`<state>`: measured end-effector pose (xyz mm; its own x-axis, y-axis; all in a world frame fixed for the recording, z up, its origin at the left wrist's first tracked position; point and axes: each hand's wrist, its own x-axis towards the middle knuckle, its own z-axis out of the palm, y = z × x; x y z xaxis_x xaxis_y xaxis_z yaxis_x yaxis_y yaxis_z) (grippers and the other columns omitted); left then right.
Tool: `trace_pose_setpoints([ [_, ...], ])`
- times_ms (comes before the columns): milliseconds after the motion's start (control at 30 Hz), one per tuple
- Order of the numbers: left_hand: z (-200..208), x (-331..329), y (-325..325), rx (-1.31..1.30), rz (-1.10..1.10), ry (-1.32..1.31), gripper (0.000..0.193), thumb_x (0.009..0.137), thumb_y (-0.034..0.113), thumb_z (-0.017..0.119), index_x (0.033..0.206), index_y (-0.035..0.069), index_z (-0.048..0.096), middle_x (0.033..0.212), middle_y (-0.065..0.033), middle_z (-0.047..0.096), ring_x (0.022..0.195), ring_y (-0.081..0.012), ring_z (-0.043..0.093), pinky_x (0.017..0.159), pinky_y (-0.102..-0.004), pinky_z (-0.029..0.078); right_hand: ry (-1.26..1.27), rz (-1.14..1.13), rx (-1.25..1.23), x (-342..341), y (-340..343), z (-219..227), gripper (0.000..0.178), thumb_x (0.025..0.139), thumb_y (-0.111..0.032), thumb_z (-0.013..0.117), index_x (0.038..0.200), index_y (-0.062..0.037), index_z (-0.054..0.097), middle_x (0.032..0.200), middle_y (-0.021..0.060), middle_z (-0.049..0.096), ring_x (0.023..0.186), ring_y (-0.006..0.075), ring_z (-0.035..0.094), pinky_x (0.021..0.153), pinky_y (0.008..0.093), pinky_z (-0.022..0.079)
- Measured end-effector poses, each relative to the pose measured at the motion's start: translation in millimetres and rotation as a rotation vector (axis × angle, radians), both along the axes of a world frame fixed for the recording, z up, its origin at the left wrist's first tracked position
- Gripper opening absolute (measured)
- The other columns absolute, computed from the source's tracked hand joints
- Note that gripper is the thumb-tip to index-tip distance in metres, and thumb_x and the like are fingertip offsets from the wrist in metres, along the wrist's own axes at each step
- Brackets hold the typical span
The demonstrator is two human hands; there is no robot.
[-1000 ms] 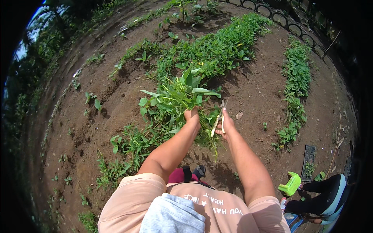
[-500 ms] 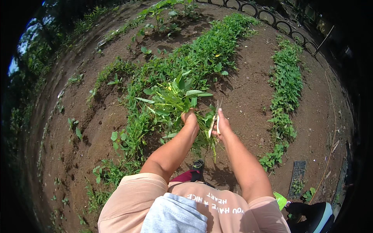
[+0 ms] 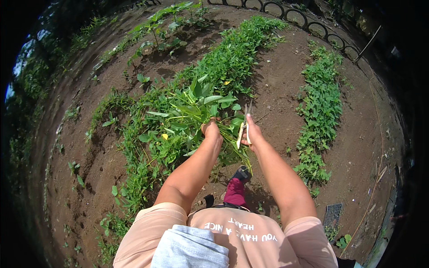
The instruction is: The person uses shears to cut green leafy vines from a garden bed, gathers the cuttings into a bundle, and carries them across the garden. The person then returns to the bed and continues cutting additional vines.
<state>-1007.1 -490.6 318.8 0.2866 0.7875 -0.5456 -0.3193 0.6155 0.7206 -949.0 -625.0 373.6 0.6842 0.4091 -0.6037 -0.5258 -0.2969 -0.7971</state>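
Note:
A bunch of long-leaved green stems is gripped in my left hand, whose fingers are partly hidden by the leaves. The cut ends of the stems trail down to the right between my forearms. In my right hand is a pair of garden snips with pale handles. Their narrow metal blades point away from me and stand slightly apart, close to the right side of the bunch but not visibly on any stem. Both hands are over the edge of a leafy planted row.
A second green row runs along the right, with bare brown soil between. Half-buried tyres edge the far side. A dark mesh tray lies at lower right. My shod foot is below my hands.
The view has shifted, and most plants appear farther left. My foot and dark red trouser leg show more. A shoe at lower right has mostly left the picture. Both hands keep their hold.

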Motion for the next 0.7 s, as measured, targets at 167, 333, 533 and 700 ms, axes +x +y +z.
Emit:
trace_pose_setpoints([
  [167, 25, 122, 36, -0.04, 0.08, -0.097, 0.008, 0.077, 0.004, 0.061, 0.076, -0.002, 0.056, 0.081, -0.012, 0.056, 0.064, -0.0226, 0.053, 0.06, -0.0353, 0.049, -0.017, 0.104, 0.029, 133, 41, 18, 0.059, 0.084, -0.064, 0.043, 0.095, -0.0077, 0.058, 0.08, 0.0034, 0.058, 0.066, 0.0124, 0.056, 0.056, 0.0274, 0.052],
  [333, 37, 229, 62, 0.147, 0.009, 0.013, 0.008, 0.079, 0.006, 0.06, 0.075, -0.001, 0.058, 0.083, -0.0115, 0.056, 0.071, -0.0214, 0.054, 0.062, -0.0345, 0.048, -0.006, 0.149, 0.039, 249, 63, 28, 0.058, 0.085, -0.063, 0.043, 0.096, -0.0078, 0.058, 0.081, 0.0045, 0.059, 0.065, 0.0123, 0.057, 0.055, 0.0263, 0.05],
  [533, 51, 368, 85, 0.159, -0.022, 0.031, 0.013, 0.085, 0.01, 0.055, 0.079, -0.002, 0.056, 0.076, -0.0114, 0.058, 0.068, -0.02, 0.054, 0.059, -0.0345, 0.046, -0.024, 0.113, 0.05, 375, 79, 41, 0.057, 0.084, -0.063, 0.044, 0.095, -0.0084, 0.058, 0.074, 0.0017, 0.055, 0.061, 0.0094, 0.053, 0.048, 0.0223, 0.048],
  [700, 43, 507, 109, 0.155, -0.038, 0.009, 0.012, 0.082, 0.01, 0.058, 0.08, -0.002, 0.055, 0.075, -0.0116, 0.059, 0.063, -0.0213, 0.053, 0.058, -0.0366, 0.046, -0.013, 0.061, 0.084, 507, 107, 38, 0.06, 0.083, -0.064, 0.044, 0.095, -0.0074, 0.058, 0.077, 0.0029, 0.056, 0.061, 0.0132, 0.053, 0.053, 0.0284, 0.05],
])
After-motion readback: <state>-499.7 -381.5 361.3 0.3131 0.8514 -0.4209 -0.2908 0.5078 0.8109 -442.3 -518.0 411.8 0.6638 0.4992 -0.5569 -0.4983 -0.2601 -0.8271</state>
